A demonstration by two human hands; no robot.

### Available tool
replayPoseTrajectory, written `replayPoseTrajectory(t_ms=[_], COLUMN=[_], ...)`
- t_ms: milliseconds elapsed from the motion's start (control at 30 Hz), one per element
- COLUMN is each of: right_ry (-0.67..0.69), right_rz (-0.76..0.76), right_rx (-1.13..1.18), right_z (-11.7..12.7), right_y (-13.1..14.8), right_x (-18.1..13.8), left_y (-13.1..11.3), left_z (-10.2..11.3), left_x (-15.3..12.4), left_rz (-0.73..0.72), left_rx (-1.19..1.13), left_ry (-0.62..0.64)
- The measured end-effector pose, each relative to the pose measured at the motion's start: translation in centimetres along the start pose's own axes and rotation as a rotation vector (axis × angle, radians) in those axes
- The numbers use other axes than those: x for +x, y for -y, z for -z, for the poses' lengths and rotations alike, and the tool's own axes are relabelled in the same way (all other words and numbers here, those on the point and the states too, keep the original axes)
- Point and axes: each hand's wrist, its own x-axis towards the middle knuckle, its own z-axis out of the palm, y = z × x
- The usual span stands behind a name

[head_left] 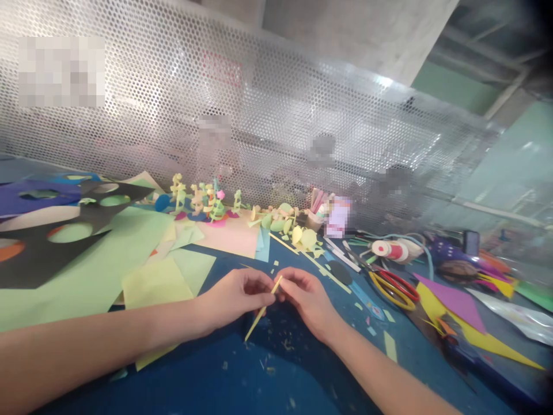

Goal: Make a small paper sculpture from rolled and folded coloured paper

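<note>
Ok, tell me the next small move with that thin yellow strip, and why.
Probably a small roll of the thin yellow strip between the fingertips. The left hand and right hand both pinch its upper end, close together, while its lower end slants down free toward the blue table. The scissors lie apart to the right, out of either hand.

Two hands pinch a thin yellow paper strip above a blue table.
Left hand (pixel 235 297) and right hand (pixel 307 300) meet fingertip to fingertip on the strip (pixel 262 309); scissors (pixel 394 286) lie right, the table (pixel 242 380) littered with scraps.
</note>
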Motion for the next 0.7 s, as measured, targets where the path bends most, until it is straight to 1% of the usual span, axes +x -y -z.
replayPoseTrajectory(t_ms=[200,333,500,600,700], right_ry=[0.023,0.020,0.005,-0.034,-0.094], right_rz=[-0.016,-0.023,-0.043,-0.079,-0.111], right_rx=[0.002,-0.004,-0.004,0.058,0.188], right_z=[0.0,0.0,-0.1,0.0,0.1], right_y=[0.0,0.0,0.0,0.0,0.0], right_x=[-0.2,-0.1,0.0,0.0,0.2], left_y=[0.0,0.0,-0.3,-0.8,-1.2], left_z=[0.0,-0.1,-0.2,-0.1,0.1], left_x=[0.0,0.0,-0.1,-0.2,-0.1], left_rz=[-0.003,0.003,0.033,0.058,0.123], left_rx=[0.003,-0.006,-0.003,-0.018,-0.108], left_ry=[-0.012,-0.006,-0.033,-0.007,0.052])
